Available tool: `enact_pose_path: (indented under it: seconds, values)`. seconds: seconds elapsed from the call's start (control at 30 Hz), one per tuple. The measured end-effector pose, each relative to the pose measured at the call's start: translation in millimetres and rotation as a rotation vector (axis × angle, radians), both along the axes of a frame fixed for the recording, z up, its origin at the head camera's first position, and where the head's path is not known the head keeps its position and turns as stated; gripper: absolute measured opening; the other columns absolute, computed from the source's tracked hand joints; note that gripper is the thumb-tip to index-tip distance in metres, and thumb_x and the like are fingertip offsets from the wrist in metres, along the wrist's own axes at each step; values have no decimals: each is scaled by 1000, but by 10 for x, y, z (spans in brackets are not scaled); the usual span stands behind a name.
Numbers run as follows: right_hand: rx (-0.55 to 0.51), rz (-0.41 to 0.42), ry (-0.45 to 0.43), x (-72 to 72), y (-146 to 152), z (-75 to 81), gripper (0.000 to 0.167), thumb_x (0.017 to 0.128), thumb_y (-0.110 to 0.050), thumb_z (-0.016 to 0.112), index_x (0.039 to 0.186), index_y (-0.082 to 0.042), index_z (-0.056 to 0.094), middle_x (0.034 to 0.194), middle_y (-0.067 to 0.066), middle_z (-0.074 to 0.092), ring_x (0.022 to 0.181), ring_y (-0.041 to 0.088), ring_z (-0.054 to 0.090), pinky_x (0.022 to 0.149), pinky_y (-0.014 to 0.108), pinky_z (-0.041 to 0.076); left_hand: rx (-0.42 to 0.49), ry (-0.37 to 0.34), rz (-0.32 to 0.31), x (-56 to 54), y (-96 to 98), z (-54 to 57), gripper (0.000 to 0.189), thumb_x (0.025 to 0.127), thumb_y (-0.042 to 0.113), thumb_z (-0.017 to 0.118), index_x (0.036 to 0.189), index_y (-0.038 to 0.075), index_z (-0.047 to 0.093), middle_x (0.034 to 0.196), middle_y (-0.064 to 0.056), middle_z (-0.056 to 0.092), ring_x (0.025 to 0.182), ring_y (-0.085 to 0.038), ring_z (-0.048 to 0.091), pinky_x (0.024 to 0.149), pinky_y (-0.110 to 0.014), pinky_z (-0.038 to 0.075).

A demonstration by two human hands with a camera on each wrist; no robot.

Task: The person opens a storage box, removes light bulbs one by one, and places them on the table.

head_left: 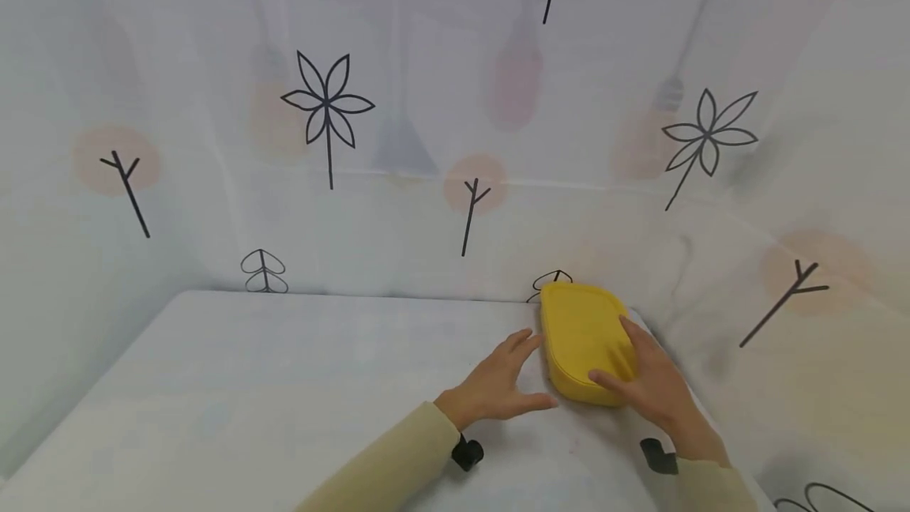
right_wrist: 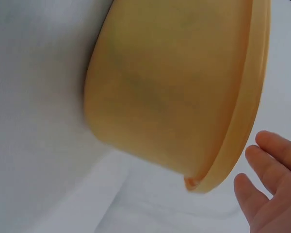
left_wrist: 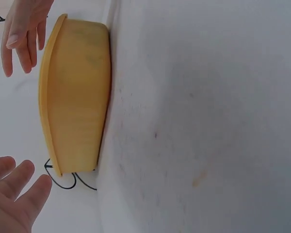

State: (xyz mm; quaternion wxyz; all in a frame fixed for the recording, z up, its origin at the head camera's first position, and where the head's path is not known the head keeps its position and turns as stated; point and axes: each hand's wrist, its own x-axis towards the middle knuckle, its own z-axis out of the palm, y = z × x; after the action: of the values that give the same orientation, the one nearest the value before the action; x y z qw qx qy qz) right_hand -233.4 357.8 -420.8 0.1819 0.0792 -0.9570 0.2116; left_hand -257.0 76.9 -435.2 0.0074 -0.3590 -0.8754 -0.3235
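Observation:
A yellow container [head_left: 586, 338] with rounded corners and a wider rim along its top sits near the right far part of the white table. My left hand [head_left: 494, 385] is spread to the left of it, thumb and fingers apart; the left wrist view shows a gap between these fingers [left_wrist: 29, 194] and the container [left_wrist: 77, 97]. Over the container's right side is my right hand [head_left: 650, 378], with thumb and fingers spread. In the right wrist view its fingers [right_wrist: 271, 170] are straight beside the rim of the container [right_wrist: 169, 87]; whether the thumb touches cannot be told.
The white table [head_left: 249, 401] stretches left and forward. A pale cloth [head_left: 398, 220] printed with flowers and twigs hangs behind it and along the right side, close to the container. Both wrists carry a small black device [head_left: 467, 453].

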Motion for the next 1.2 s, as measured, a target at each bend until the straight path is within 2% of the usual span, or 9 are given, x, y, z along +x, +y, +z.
enact_pose_path:
  seconds: [0.13, 0.3, 0.43, 0.57, 0.77, 1.0, 1.2]
  values:
    - [-59, 7, -62, -1, 120, -33, 107, 77, -53, 74, 154, -11, 12, 150, 26, 26, 128, 48, 32, 96, 69, 28, 27, -42, -3, -31, 117, -21, 90, 81, 68, 57, 152, 25, 22, 156, 1, 21, 138, -17, 30, 107, -39, 37]
    - [-108, 5, -120, 8, 271, -110, 104, 78, -51, 73, 154, -15, 12, 151, 25, 24, 130, 50, 28, 95, 72, 27, 49, -95, 9, -64, 262, -103, 89, 79, 68, 60, 151, 29, 23, 154, 5, 23, 138, -14, 31, 108, -36, 36]
    - [-129, 0, -145, -11, 347, -155, 103, 78, -51, 73, 154, -16, 12, 152, 26, 22, 132, 51, 25, 97, 73, 25, 54, -123, 44, -95, 359, -128, 89, 79, 66, 62, 150, 31, 23, 152, 7, 26, 136, -12, 32, 107, -34, 36]
    - [-146, 2, -161, -35, 389, -186, 104, 78, -49, 75, 154, -13, 13, 150, 28, 23, 132, 51, 25, 97, 72, 25, 82, -174, 95, -147, 442, -132, 89, 79, 64, 64, 150, 29, 24, 150, 5, 30, 135, -12, 34, 108, -33, 36]
    - [-164, -33, -241, -34, 416, -203, 110, 77, -54, 73, 153, -7, 9, 149, 28, 24, 133, 48, 26, 99, 70, 25, 143, -257, 161, -218, 550, -156, 91, 78, 64, 65, 150, 23, 28, 146, 3, 36, 130, -12, 39, 107, -31, 36]
    - [-172, -22, -272, -40, 467, -240, 110, 80, -51, 71, 151, 1, 7, 151, 31, 20, 134, 49, 25, 103, 66, 26, 181, -327, 175, -234, 629, -199, 91, 78, 57, 70, 151, 21, 27, 142, 2, 40, 121, -9, 45, 102, -28, 40]
    - [-145, -52, -342, -35, 479, -239, 110, 81, -55, 68, 149, 7, 8, 149, 34, 20, 132, 51, 26, 103, 64, 27, 216, -344, 180, -227, 670, -221, 92, 80, 51, 72, 151, 17, 26, 141, 0, 41, 120, -9, 45, 103, -28, 39]
